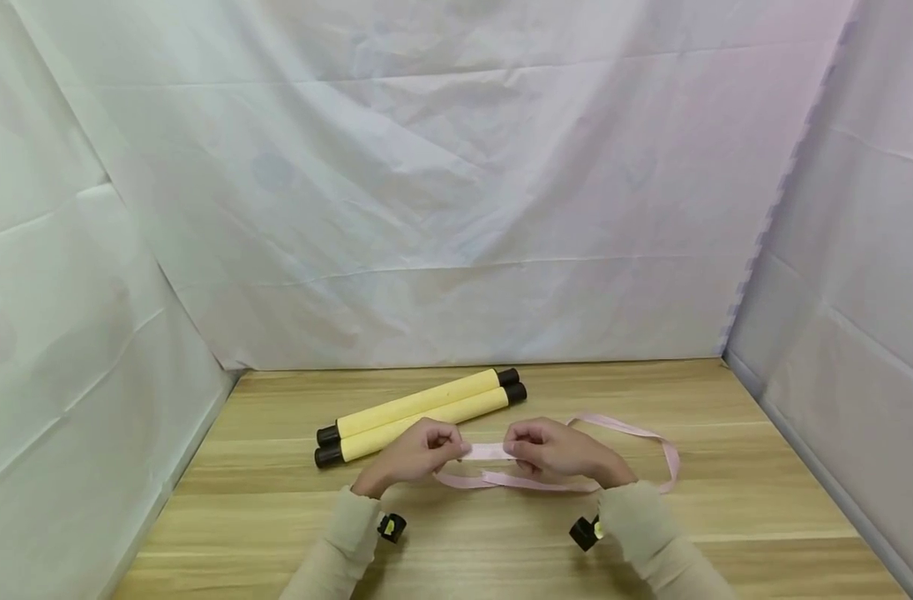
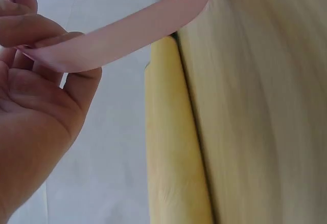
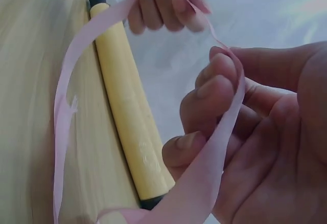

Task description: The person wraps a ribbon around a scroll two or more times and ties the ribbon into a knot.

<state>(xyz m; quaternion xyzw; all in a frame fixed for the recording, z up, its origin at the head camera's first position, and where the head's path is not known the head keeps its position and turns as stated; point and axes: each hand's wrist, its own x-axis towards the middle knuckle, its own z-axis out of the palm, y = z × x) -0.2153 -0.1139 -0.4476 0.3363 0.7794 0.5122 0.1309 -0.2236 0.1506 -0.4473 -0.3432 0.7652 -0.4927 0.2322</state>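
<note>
Flat pink ribbon [image 1: 486, 451], yellow cylinders [image 1: 417, 404]

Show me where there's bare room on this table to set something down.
The table is bare right of the pink ribbon, left of the yellow rolls and, at the near side, between the black wrist cameras. It is crowded in the middle: the left hand and right hand pinch the ribbon close to the rolls.

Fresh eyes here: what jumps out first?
Two black-tipped yellow rods, slanting side by side across the wooden table, stand out first. Next, the pink ribbon: the left hand and right hand pinch it in front of the rods, and a loop runs out past the right hand.
</note>
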